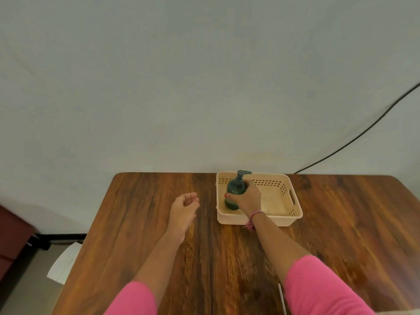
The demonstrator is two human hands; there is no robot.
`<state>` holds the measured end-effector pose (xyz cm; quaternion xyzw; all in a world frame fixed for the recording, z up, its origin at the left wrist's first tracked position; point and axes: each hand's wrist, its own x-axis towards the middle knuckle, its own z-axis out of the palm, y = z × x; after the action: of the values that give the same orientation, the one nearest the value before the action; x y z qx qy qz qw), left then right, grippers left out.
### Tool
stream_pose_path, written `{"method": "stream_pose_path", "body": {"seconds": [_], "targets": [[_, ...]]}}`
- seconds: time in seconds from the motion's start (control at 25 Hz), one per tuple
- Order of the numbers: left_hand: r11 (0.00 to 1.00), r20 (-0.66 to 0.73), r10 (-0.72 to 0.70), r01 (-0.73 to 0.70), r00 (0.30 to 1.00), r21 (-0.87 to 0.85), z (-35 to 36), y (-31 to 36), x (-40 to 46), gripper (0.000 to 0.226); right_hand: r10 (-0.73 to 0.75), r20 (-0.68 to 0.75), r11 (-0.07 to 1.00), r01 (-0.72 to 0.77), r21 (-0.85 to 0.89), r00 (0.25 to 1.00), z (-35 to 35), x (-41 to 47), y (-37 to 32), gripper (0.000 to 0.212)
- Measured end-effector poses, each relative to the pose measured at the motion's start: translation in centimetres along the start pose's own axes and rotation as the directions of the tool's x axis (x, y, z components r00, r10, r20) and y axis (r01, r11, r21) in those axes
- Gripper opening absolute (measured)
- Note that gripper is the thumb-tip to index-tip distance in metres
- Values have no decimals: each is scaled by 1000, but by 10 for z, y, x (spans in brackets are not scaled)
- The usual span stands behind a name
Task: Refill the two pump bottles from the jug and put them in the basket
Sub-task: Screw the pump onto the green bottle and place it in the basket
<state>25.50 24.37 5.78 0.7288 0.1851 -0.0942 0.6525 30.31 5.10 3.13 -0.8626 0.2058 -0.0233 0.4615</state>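
- A brown wood-grain desk (136, 235) fills the lower half of the view, with its far edge against a pale wall (181, 76).
- A cream plastic basket (293, 214) with perforated sides and a handle slot in its right end sits at the far edge of the desk, right of centre.
- A dark green pump bottle (235, 189) stands upright inside the basket, in its left part, close to the left wall. Its pump head points to the right and rises above the basket rim.
- The right hand (247, 197) is wrapped around the body of the bottle from the near right side; the thumb with a red nail lies across the front of the bottle and the fingers curl round its far side. A ring shows on one finger.
- A pink beaded bracelet (251, 220) circles the right wrist, which crosses over the near wall of the basket.
- The left hand (184, 206) hovers above the desk to the left of the basket, apart from it, with fingers loosely curled and half open; it holds nothing. A thin ring shows on one finger.
- Both forearms are bare up to pink sleeves (318, 289) at the near edge of the view.
- A black cable (363, 133) runs down the wall from the upper right to the far edge of the desk, right of the basket.
- A white sheet of paper (63, 264) lies on the floor left of the desk, near a dark red piece of furniture (11, 242).
- Only one bottle is in view.
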Motion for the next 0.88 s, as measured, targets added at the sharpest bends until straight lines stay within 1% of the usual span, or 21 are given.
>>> {"method": "stream_pose_path", "body": {"seconds": [0.12,0.28,0.36,0.44,0.56,0.64,0.76,0.84,0.88], "targets": [[1000,8,-28,28,1000,-6,2,-5,5,25,10,18,1000,-10,-24,1000,10,2,6,72],[999,20,-26,27,999,-28,6,-6,2,26,31,51,999,-29,-39,998,9,-1,8,77],[1000,17,-13,14,1000,-27,8,-5,-3,27,26,100,998,-20,-61,995,1,-6,6,83],[999,15,20,-19,1000,-44,8,-5,-12,30,16,99,999,-11,-51,995,-12,-15,4,84],[995,7,72,-71,997,-64,10,-6,-30,31,-13,22,1000,12,6,1000,-39,-43,1,68],[993,0,100,-100,995,-58,13,-9,-46,31,-55,34,998,55,4,998,-60,-73,4,52],[992,31,128,-128,991,-12,21,-17,-74,28,-134,135,986,146,-86,982,-91,-124,22,31],[991,75,128,-130,989,19,29,-27,-94,25,-171,225,954,218,-207,959,-106,-154,41,25],[992,84,119,-123,989,36,33,-31,-104,24,-163,294,920,252,-300,942,-111,-168,53,26]]}}
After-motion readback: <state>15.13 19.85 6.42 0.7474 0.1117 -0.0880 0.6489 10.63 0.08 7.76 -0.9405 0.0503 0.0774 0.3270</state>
